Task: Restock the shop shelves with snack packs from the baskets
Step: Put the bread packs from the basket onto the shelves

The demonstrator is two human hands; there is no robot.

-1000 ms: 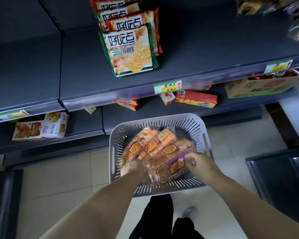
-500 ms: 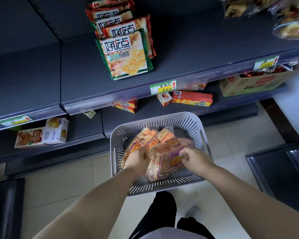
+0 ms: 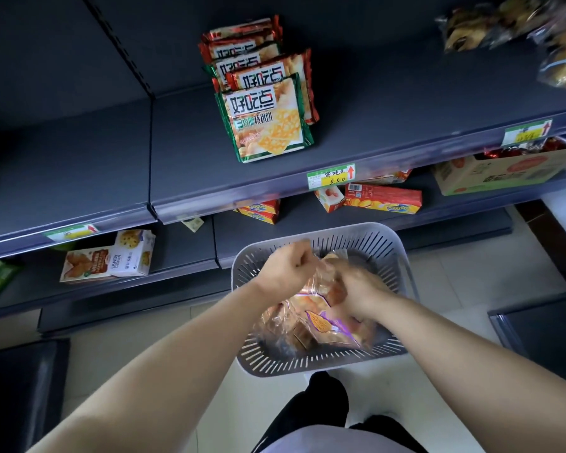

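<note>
A grey slotted basket (image 3: 396, 253) stands on the floor below the shelves. Clear snack packs (image 3: 321, 325) with orange and purple labels lie in it, and one is lifted at its top end. My left hand (image 3: 290, 264) pinches the clear wrapper's upper edge above the basket. My right hand (image 3: 356, 289) grips the same pack from the right, fingers curled into the plastic. The dark middle shelf (image 3: 406, 103) carries a row of green and red cracker packs (image 3: 265, 122).
Price tags (image 3: 330, 176) line the shelf edge. The lower shelf holds red biscuit boxes (image 3: 383, 199), a cookie box (image 3: 111, 258) and a cardboard carton (image 3: 500, 171). Bagged pastries (image 3: 517, 27) lie top right. Dark low units flank the tiled floor.
Both hands have risen from the pile and drawn together, lifting one clear pack by its top edge. The view has tilted down slightly.
</note>
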